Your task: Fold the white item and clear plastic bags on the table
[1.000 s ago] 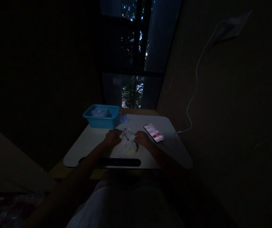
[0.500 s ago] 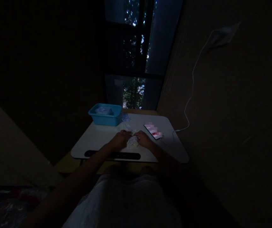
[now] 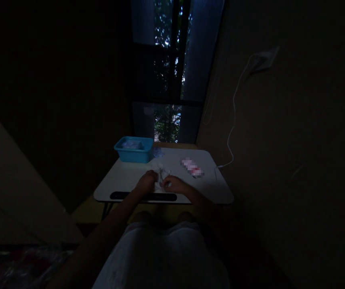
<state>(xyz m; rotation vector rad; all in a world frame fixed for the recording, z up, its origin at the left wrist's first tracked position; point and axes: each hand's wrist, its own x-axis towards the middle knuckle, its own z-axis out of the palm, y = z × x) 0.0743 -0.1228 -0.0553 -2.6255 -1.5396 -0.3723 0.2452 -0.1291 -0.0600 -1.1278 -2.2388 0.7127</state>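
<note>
The room is very dark. My left hand (image 3: pixel 147 183) and my right hand (image 3: pixel 174 184) rest close together on a small white table (image 3: pixel 124 180), near its front edge. Between them lies a crumpled white piece of cloth or plastic (image 3: pixel 161 173), and both hands have their fingers closed on it. The hands hide the lower part of the white piece.
A blue tub (image 3: pixel 133 149) with pale bags in it stands at the table's back left. A lit phone (image 3: pixel 192 167) lies at the right, with a white cable (image 3: pixel 231 132) running up the wall. A dark slot (image 3: pixel 143 196) runs along the front edge. A window stands behind.
My hands have drawn closer together and the white piece is bunched smaller between them. The view has shifted a little, so the table sits slightly lower and further left.
</note>
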